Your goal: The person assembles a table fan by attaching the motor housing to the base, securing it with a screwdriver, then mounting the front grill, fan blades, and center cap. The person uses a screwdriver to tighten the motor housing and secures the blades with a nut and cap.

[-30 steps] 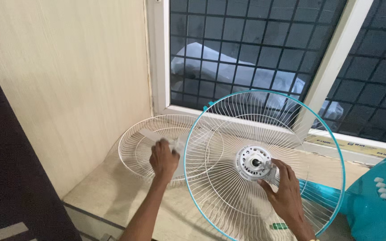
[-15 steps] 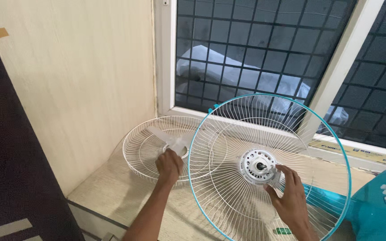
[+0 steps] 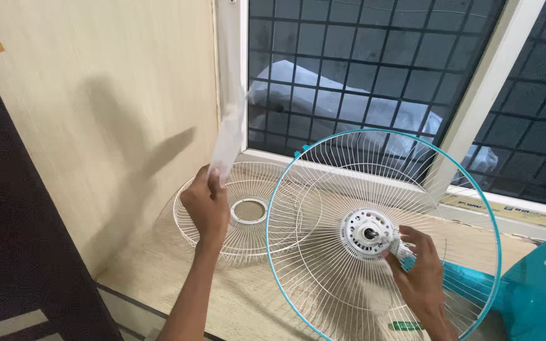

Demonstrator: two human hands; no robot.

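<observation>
Pale wood-grain counter [image 3: 159, 265] under a barred window [image 3: 361, 69], beige wall panel at left.

Item 1, left hand [image 3: 206, 205]: I log its grip clenched on the lower end of a translucent white fan blade [image 3: 230, 136], raised above the counter and standing near upright; the blade is motion-blurred, so its full shape cannot be told. It throws a shadow on the wall panel [image 3: 96, 95].

Item 2, white wire guard [image 3: 248, 211]: lying flat on the counter just below and beside the left hand, with a ringed round centre.

Item 3, right hand [image 3: 421, 278]: I record its grip wrapped around the motor housing behind the teal-rimmed guard [image 3: 380, 233], which stands tilted on edge, partly overlapping the white wire guard. A white hub with a shaft [image 3: 369, 233] shows at its centre.

Item 4, teal fan body [image 3: 538, 290]: at far right, carrying a row of white buttons.
</observation>
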